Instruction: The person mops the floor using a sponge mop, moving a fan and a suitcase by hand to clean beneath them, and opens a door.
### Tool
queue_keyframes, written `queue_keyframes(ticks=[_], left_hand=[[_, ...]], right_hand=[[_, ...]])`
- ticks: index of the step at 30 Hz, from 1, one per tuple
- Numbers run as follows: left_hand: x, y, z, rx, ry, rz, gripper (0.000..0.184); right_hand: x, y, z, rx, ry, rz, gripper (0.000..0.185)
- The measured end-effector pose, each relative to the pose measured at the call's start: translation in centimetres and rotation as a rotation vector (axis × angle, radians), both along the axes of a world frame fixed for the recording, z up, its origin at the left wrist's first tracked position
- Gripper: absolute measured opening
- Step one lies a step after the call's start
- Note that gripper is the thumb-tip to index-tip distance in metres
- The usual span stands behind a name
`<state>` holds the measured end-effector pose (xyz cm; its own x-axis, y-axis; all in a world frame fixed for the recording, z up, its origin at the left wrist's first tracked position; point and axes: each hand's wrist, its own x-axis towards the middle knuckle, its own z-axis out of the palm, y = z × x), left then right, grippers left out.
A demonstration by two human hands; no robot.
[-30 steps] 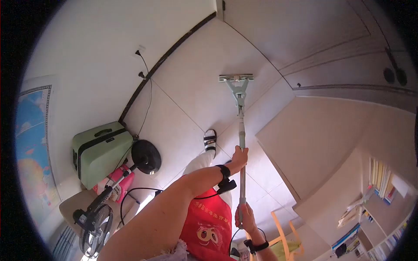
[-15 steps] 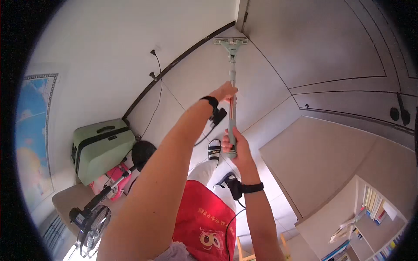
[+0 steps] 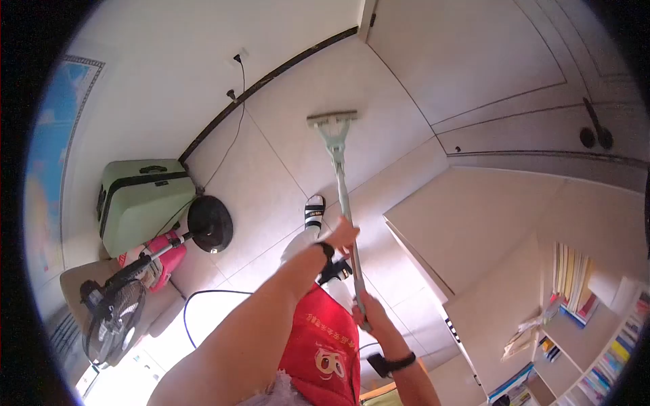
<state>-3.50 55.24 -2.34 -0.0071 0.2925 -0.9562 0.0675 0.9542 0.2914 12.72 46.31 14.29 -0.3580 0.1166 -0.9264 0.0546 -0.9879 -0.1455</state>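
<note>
A pale green sponge mop [image 3: 336, 140] stretches away from me, its flat head lying on the light tiled floor [image 3: 284, 145]. My left hand [image 3: 342, 234] is wrapped round the middle of its pole. Lower down, near the pole's end, my right hand [image 3: 374, 317] is also closed on it. Both wrists wear black bands. Below my hands are the red apron [image 3: 323, 338] I wear and a sandalled foot [image 3: 314, 211].
At left stand a green suitcase [image 3: 145, 206], a fan [image 3: 112, 318] with a round black base [image 3: 210, 223], and a pink bag [image 3: 166, 260]. A cord [image 3: 237, 139] runs down the wall. At right are a cabinet [image 3: 474, 223] and bookshelves [image 3: 562, 345].
The mop head has come back from the corner by the door toward my feet and slightly left. Both hands have drawn closer to my body, still gripping the pole.
</note>
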Motion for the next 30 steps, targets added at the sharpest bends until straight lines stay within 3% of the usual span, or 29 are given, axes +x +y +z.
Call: queue_keyframes(ticks=[2, 4, 5, 7, 9, 12, 14, 15, 17, 18, 20, 21, 23, 24, 27, 30], left_hand=[[4.6, -5.9, 1.1, -0.092, -0.103, 0.015, 0.031], [9.5, -14.1, -1.7, -0.044, -0.346, -0.150, 0.027], [11.5, -15.2, 2.4, -0.243, -0.337, -0.022, 0.027], [16.5, -22.6, -0.7, 0.868, 0.106, -1.454, 0.021], [19.1, -25.7, 1.6, 0.751, -0.068, -1.444, 0.015], [20.3, -26.5, 3.5, 0.665, -0.295, -1.421, 0.020], [18.8, -21.8, 11.1, -0.007, -0.222, -0.345, 0.023], [18.1, -21.3, 11.1, -0.013, -0.165, -0.248, 0.026], [16.7, -20.4, 11.0, -0.006, -0.053, -0.049, 0.035], [15.7, -20.0, 8.7, 0.143, -0.027, -0.172, 0.040], [13.4, -17.9, 5.7, 0.300, 0.012, -0.239, 0.049], [11.7, -15.1, 4.2, 0.308, 0.028, -0.181, 0.053], [8.0, -8.5, 1.6, 0.316, 0.057, -0.063, 0.063], [5.0, -3.7, 4.4, 0.201, -0.041, 0.028, 0.057], [0.8, 5.0, -3.1, 0.559, 0.143, 0.000, 0.050], [-4.1, 12.7, -2.3, 0.506, 0.064, -0.005, 0.043]], right_hand=[[4.7, -5.0, 2.4, 0.044, -0.029, 0.082, 0.040], [9.0, -9.8, 5.8, 0.000, -0.060, 0.104, 0.038], [11.0, -12.1, 7.2, -0.017, -0.096, 0.139, 0.037], [13.7, -15.8, 10.4, -0.220, -0.208, 0.008, 0.034], [14.9, -16.5, 14.1, -0.351, -0.187, 0.003, 0.031], [14.8, -17.4, 18.4, 0.425, -0.033, 0.103, 0.023], [20.6, -24.2, 13.5, 0.442, -0.129, 0.259, 0.020], [22.5, -26.5, 11.6, 0.447, -0.178, 0.336, 0.020], [16.5, -19.1, 14.9, 0.002, -0.224, 0.086, 0.019], [13.2, -15.1, 15.8, -0.220, -0.242, -0.047, 0.018], [10.9, -12.0, 13.3, -0.089, -0.081, -0.002, 0.029], [8.9, -10.0, 12.3, 0.051, -0.041, 0.018, 0.032], [6.0, -6.3, 8.2, 0.052, 0.085, -0.093, 0.036], [3.7, -3.8, 6.9, 0.033, 0.129, -0.183, 0.035], [-1.8, 2.9, 1.4, 0.158, 0.132, -0.251, 0.038], [-7.0, 8.5, -2.9, 0.114, 0.263, -0.431, 0.034]])
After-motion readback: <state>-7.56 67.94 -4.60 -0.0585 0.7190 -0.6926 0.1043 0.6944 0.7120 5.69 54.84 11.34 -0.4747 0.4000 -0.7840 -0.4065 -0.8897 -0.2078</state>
